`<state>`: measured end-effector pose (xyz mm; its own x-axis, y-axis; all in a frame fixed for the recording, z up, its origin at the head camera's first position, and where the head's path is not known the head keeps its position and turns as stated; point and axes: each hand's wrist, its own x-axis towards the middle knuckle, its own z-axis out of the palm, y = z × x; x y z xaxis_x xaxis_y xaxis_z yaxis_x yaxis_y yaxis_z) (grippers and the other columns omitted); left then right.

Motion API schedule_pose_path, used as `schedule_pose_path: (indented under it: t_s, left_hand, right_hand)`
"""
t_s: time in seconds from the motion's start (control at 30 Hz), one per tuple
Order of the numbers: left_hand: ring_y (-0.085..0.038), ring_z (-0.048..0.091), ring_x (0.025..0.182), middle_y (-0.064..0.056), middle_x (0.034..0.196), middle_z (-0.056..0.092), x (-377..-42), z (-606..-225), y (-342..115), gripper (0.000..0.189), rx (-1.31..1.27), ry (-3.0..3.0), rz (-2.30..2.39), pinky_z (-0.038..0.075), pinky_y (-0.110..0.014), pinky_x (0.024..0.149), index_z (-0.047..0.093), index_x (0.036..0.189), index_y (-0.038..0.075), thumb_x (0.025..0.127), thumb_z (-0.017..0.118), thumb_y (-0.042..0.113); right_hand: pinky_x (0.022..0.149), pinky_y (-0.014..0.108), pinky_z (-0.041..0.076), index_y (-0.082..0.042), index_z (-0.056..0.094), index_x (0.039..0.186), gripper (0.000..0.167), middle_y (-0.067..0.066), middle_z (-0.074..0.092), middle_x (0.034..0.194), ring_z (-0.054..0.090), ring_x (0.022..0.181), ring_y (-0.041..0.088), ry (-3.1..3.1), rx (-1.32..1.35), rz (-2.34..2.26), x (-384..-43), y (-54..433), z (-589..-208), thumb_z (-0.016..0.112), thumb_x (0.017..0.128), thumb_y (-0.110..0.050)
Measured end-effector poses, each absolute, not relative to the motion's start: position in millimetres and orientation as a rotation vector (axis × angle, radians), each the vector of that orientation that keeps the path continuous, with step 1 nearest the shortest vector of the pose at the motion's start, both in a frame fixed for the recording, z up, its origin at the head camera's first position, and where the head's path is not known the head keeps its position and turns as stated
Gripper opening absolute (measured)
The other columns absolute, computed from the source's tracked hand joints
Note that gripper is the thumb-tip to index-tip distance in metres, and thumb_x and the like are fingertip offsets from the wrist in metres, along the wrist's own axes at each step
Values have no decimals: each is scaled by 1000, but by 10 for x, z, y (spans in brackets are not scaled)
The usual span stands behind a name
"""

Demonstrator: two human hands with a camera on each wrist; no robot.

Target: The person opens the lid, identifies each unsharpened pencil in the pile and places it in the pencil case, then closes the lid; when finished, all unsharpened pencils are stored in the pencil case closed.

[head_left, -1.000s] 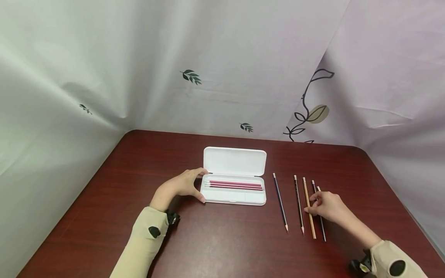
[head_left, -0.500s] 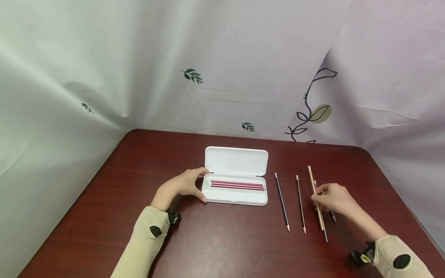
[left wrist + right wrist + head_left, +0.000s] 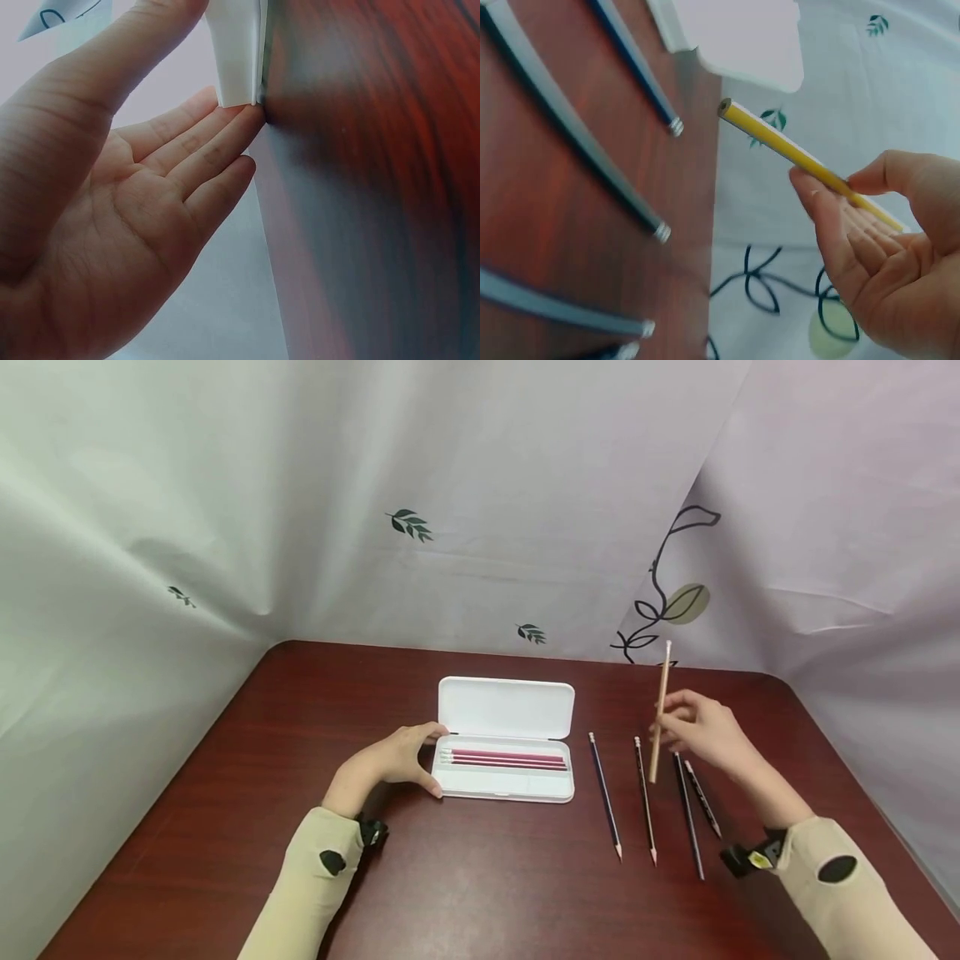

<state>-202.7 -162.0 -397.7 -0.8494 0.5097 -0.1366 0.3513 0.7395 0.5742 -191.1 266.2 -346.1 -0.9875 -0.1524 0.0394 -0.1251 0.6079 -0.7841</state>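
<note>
The white pencil case (image 3: 502,787) stands with its lid (image 3: 506,708) up; several pink pencils (image 3: 510,756) lie in its rear compartment. My left hand (image 3: 393,758) spans the case's left end, thumb at the near corner and fingers at the far one. Those fingertips (image 3: 244,124) touch the case's end in the left wrist view. Above the table, my right hand (image 3: 705,731) pinches a yellow pencil (image 3: 663,693) between thumb and fingers, eraser end tilted up. Its lower end looks flat and unsharpened in the right wrist view.
Right of the case lie a dark blue pencil (image 3: 604,797) and a black patterned pencil (image 3: 645,797). Farther right are another dark pencil (image 3: 688,818) and a shorter patterned one (image 3: 703,799). A pale curtain (image 3: 480,568) hangs behind the dark red table (image 3: 480,877).
The right hand has picked the yellow pencil up from among the loose pencils and moved it up and away from me. The left hand stays at the case.
</note>
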Motion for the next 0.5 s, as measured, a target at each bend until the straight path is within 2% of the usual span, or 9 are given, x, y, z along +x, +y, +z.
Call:
schedule_pose_path:
  t_s: [0.17,0.37,0.5]
  left_hand:
    - [-28,51,121,-18,128,55,-2022,-3986,-1628,88,666,2661,795,37,-43,102,46,127,2,56,90,29]
    - [-29,52,121,-18,128,55,-2025,-3976,-1614,88,690,2665,786,37,-44,102,46,127,1,56,89,29]
    - [-29,52,120,-18,129,55,-2024,-3970,-1601,87,690,2663,786,37,-43,102,46,127,1,56,89,28]
  right_hand:
    - [64,36,57,7,50,112,29,29,66,97,68,72,11,2733,-401,-1475,-2110,2357,-3434,58,92,-12]
    - [71,37,56,2,53,111,26,23,68,98,68,82,16,2681,-578,-1492,-2246,2029,-3489,60,91,-14]
    - [72,33,55,0,55,109,26,17,69,98,68,88,21,2685,-667,-1450,-2278,1856,-3562,63,90,-16]
